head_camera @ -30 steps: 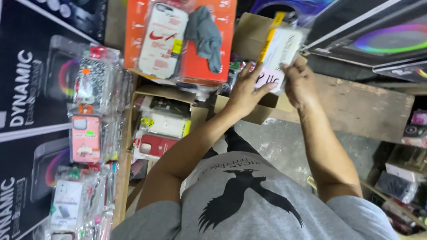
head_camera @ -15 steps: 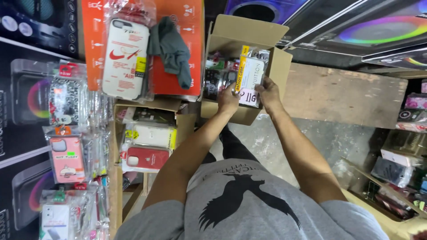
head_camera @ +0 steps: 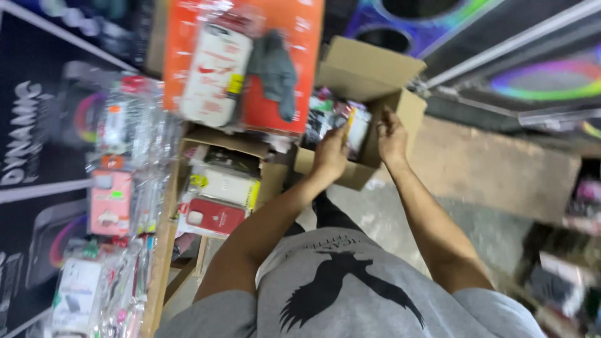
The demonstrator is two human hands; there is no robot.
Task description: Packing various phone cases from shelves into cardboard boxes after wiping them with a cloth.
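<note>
Both my hands reach into an open cardboard box (head_camera: 400, 112) full of packaged phone cases. My left hand (head_camera: 330, 155) and my right hand (head_camera: 391, 134) grip a clear-wrapped phone case with a yellow strip (head_camera: 355, 128) between them, standing it on edge among the other packets in the box. The frame is blurred, so the fingers' exact grip is hard to make out.
An orange box (head_camera: 300, 69) with a white phone case (head_camera: 213, 75) and a grey cloth (head_camera: 275, 62) on it lies left of the cardboard box. More packaged cases (head_camera: 216, 216) fill a shelf at left. A wooden board (head_camera: 501, 163) sits at right.
The packet was held up in front of me a second ago; both hands have lowered it into the cardboard box. The camera has swung and the view has blurred.
</note>
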